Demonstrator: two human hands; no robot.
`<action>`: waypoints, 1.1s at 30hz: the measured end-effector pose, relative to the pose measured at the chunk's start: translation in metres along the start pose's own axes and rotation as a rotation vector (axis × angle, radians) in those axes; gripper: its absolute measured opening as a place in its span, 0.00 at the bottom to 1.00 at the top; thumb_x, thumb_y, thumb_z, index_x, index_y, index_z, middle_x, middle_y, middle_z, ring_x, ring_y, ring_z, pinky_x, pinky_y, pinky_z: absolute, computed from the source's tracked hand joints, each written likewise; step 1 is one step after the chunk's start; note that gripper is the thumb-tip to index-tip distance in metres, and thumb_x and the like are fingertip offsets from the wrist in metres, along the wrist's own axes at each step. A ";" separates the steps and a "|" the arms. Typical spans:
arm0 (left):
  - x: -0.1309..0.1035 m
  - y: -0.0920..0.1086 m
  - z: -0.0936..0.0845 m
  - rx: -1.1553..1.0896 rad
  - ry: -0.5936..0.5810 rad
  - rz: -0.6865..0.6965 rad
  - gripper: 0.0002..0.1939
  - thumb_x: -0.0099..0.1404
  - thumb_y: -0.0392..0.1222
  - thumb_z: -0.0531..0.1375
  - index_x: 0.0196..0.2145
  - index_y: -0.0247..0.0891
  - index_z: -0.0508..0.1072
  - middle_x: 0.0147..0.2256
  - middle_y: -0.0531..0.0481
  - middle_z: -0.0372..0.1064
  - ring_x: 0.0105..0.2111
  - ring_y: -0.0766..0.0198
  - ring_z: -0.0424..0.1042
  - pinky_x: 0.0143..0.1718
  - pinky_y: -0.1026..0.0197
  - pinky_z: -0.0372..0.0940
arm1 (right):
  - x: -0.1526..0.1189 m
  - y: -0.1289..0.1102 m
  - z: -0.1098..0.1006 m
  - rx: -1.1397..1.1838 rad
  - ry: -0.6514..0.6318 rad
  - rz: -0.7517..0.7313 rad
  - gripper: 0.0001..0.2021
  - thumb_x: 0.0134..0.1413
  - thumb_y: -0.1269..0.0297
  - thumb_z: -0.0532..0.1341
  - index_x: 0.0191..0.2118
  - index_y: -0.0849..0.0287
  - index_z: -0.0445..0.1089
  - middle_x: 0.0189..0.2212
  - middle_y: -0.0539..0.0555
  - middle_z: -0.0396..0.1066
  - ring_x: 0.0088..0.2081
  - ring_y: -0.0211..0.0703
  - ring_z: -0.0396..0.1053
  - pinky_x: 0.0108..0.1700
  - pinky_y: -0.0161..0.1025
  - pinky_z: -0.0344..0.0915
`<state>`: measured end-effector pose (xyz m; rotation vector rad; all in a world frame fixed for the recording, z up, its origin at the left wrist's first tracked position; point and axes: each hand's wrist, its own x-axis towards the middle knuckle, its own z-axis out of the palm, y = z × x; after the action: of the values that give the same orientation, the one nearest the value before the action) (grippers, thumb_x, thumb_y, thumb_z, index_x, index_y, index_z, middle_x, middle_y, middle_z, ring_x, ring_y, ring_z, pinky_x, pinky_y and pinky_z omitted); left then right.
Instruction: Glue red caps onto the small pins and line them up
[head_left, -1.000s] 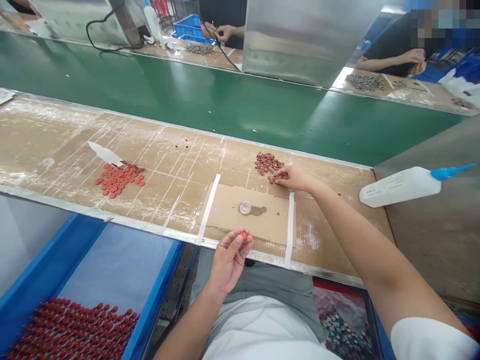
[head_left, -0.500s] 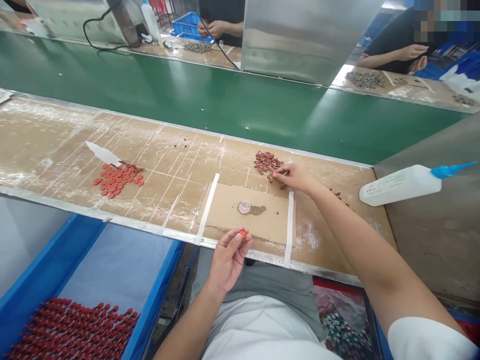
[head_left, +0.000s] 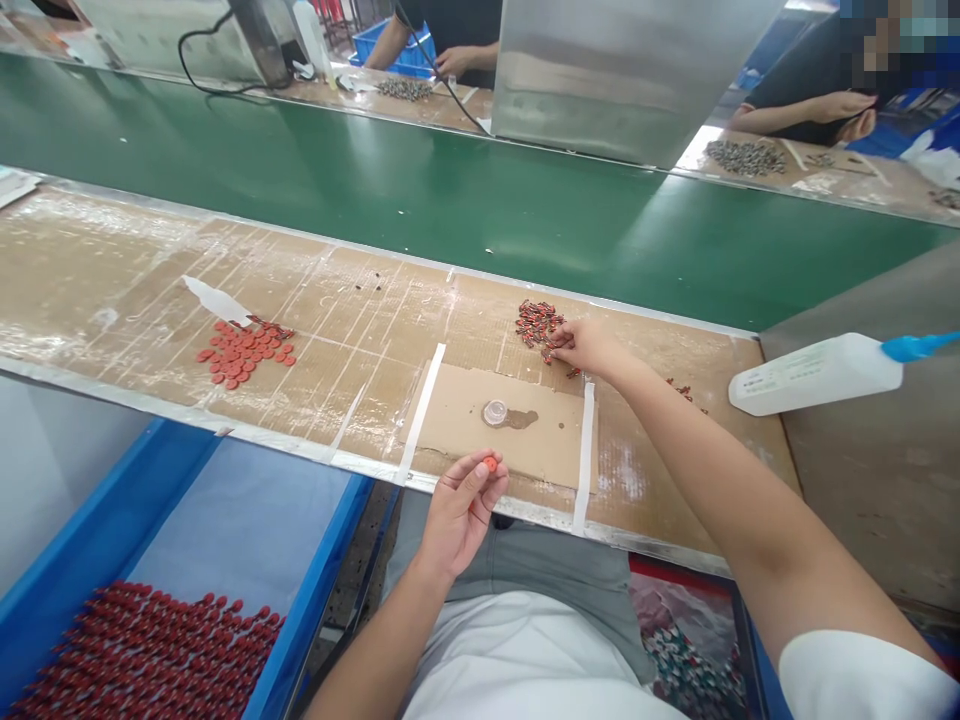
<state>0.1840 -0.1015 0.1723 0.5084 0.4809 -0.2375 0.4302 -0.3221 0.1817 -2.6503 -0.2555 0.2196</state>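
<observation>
Between the thumb and fingers of my left hand (head_left: 466, 505) is a small red disc (head_left: 490, 464), held over the front edge of the bench. My right hand (head_left: 589, 350) reaches to the near side of a pile of small red-and-dark parts (head_left: 537, 322), its fingertips pinched together among them. Whether a part is between those fingertips is hard to make out. A small clear round dish (head_left: 495, 412) stands on a cardboard sheet (head_left: 457, 430), beside a dark wet stain. To the left lies a heap of red discs (head_left: 244, 355).
A white bottle with a blue nozzle (head_left: 817, 375) leans at the right. Behind the bench runs a green belt (head_left: 337, 170), with co-workers' hands beyond it. A blue tray (head_left: 202, 510) at lower left holds rows of red parts. A white strip (head_left: 216, 298) lies near the discs.
The view has shifted slightly. My right hand stays at the pile, its fingertips moving a little; my left hand keeps holding the disc.
</observation>
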 end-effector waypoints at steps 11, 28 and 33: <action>0.000 0.003 -0.003 -0.039 -0.044 -0.004 0.09 0.59 0.33 0.67 0.40 0.33 0.78 0.40 0.46 0.78 0.38 0.68 0.78 0.44 0.69 0.72 | -0.059 -0.015 0.006 0.365 0.278 -0.075 0.14 0.49 0.59 0.66 0.40 0.60 0.77 0.30 0.54 0.78 0.30 0.41 0.74 0.35 0.38 0.72; 0.012 0.000 -0.006 -0.023 -0.103 0.076 0.11 0.56 0.34 0.68 0.39 0.35 0.79 0.39 0.47 0.78 0.37 0.68 0.78 0.43 0.68 0.72 | -0.121 -0.066 0.057 0.724 0.537 -0.087 0.14 0.48 0.57 0.70 0.41 0.56 0.78 0.37 0.54 0.80 0.36 0.46 0.78 0.38 0.41 0.75; 0.011 -0.002 -0.008 -0.007 -0.135 0.086 0.11 0.57 0.33 0.68 0.40 0.36 0.79 0.41 0.47 0.78 0.38 0.68 0.78 0.45 0.68 0.72 | -0.120 -0.076 0.073 0.549 0.588 -0.240 0.09 0.53 0.60 0.67 0.41 0.54 0.78 0.37 0.54 0.80 0.34 0.43 0.77 0.33 0.38 0.71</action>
<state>0.1902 -0.1006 0.1599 0.5011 0.3272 -0.1862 0.2887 -0.2504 0.1661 -2.0043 -0.2648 -0.4944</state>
